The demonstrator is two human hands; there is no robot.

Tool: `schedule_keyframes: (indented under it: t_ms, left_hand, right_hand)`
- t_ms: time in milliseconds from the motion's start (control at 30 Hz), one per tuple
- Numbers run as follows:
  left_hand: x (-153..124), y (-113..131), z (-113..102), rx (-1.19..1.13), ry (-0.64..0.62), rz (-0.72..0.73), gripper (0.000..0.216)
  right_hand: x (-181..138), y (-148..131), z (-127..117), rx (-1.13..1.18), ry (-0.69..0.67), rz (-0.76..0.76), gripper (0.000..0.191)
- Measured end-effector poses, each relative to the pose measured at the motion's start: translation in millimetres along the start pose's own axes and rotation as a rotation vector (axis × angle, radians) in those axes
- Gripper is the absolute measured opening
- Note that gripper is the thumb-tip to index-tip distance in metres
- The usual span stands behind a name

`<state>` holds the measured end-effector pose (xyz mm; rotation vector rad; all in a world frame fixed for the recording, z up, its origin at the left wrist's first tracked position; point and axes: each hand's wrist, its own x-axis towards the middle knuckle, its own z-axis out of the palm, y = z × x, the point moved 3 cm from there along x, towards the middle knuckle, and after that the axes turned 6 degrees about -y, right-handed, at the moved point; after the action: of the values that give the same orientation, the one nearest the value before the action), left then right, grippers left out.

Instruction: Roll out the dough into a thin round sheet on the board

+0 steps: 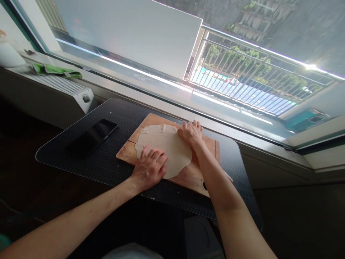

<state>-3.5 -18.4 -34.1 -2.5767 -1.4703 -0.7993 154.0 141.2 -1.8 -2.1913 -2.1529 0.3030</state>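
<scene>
A thin, pale sheet of rolled dough [175, 151] with an uneven edge lies on a wooden cutting board [188, 176]. My left hand [151, 167] rests on the dough's near left part, its fingers loosely bent and a little apart. Over the far right edge of the dough, my right hand [192, 132] lies with fingers stretched out. Under its palm shows the rounded brown end of what looks like a rolling pin [180, 133]. A pale tip [229, 177] sticks out beyond my right forearm, which hides the stretch between.
The board sits on a dark table [126, 118] with rounded corners. A black phone [93, 136] lies on its left side. Behind are a window sill [151, 102] and glass, with a radiator [61, 84] bearing a green cloth [58, 70] at left.
</scene>
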Motion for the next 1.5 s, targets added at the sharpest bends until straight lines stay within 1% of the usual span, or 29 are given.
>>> schedule_keyframes:
  t_ms: [33,100,167,200,267,367,433,500,600,700,800,867,967,1033,1067,1133,1167,1267,1300,1400,1500]
  left_hand:
    - [0.0,0.1,0.1,-0.001,0.002,0.002,0.021]
    - [0.3,0.2,0.3,-0.006,0.004,0.001,0.021]
    - [0.5,0.2,0.5,-0.009,0.003,-0.003,0.021]
    - [0.6,0.2,0.6,-0.009,0.002,-0.004,0.021]
    - [0.6,0.1,0.7,-0.008,-0.003,-0.003,0.021]
    - [0.2,-0.2,1.0,-0.008,-0.008,-0.002,0.021]
    - [0.0,-0.3,1.5,-0.009,-0.008,-0.006,0.021]
    - [0.0,-0.6,2.5,-0.009,-0.015,-0.012,0.021]
    - [0.2,-1.1,4.0,-0.007,-0.03,-0.014,0.021]
    - [0.2,-1.8,4.6,0.0,-0.03,-0.016,0.021]
    - [0.3,-2.0,4.5,0.002,-0.028,-0.018,0.021]
    - [0.5,-1.7,4.1,-0.008,-0.03,-0.02,0.02]
    - [0.7,-1.1,3.1,-0.019,-0.028,-0.03,0.019]
    - [0.8,-0.7,2.5,-0.022,-0.019,-0.03,0.02]
    - [0.8,-0.4,2.3,-0.024,-0.013,-0.027,0.02]
    - [0.7,0.0,2.2,-0.027,-0.005,-0.02,0.02]
    - [0.6,0.1,2.3,-0.028,-0.004,-0.019,0.02]
    - [0.3,0.2,2.5,-0.026,-0.012,-0.019,0.019]
    - [0.3,0.1,2.4,-0.025,-0.014,-0.021,0.019]
    - [0.4,0.1,1.7,-0.021,-0.016,-0.025,0.019]
    - [0.7,0.3,1.0,-0.014,-0.023,-0.025,0.018]
  right_hand:
    - [-1.3,-1.2,0.6,-0.008,-0.016,-0.004,0.055]
    - [-14.4,-10.4,6.4,-0.038,-0.018,-0.095,0.057]
    - [-31.0,-22.0,13.1,-0.073,0.027,-0.226,0.058]
    - [-35.8,-25.3,14.8,-0.087,0.057,-0.257,0.058]
    - [-33.6,-24.5,12.8,-0.11,0.111,-0.23,0.058]
    - [-13.4,-10.0,-0.3,-0.13,0.177,-0.109,0.053]
    - [-6.6,0.2,-8.7,-0.149,0.228,-0.086,0.049]
    - [-12.0,8.5,-11.5,-0.181,0.274,-0.092,0.048]
    - [-32.3,17.8,-5.3,-0.226,0.305,-0.085,0.05]
    - [-45.0,21.4,2.4,-0.255,0.26,-0.087,0.05]
    - [-44.3,20.3,0.1,-0.275,0.194,-0.13,0.049]
    - [-42.7,18.2,-6.3,-0.292,0.176,-0.219,0.046]
    - [-46.2,16.2,-13.3,-0.352,0.145,-0.412,0.038]
    - [-51.1,17.1,-12.8,-0.389,0.084,-0.498,0.035]
    - [-53.6,17.4,-11.5,-0.395,0.051,-0.517,0.035]
    - [-57.2,15.8,-8.7,-0.37,0.024,-0.5,0.036]
    - [-57.8,13.4,-7.7,-0.341,0.039,-0.462,0.036]
    - [-52.8,1.0,-4.5,-0.193,0.125,-0.273,0.04]
    - [-48.2,-4.0,-2.9,-0.145,0.135,-0.219,0.041]
    - [-23.4,-15.7,0.8,-0.047,0.092,-0.125,0.043]
    - [6.4,-17.2,-1.1,0.016,0.014,-0.053,0.048]
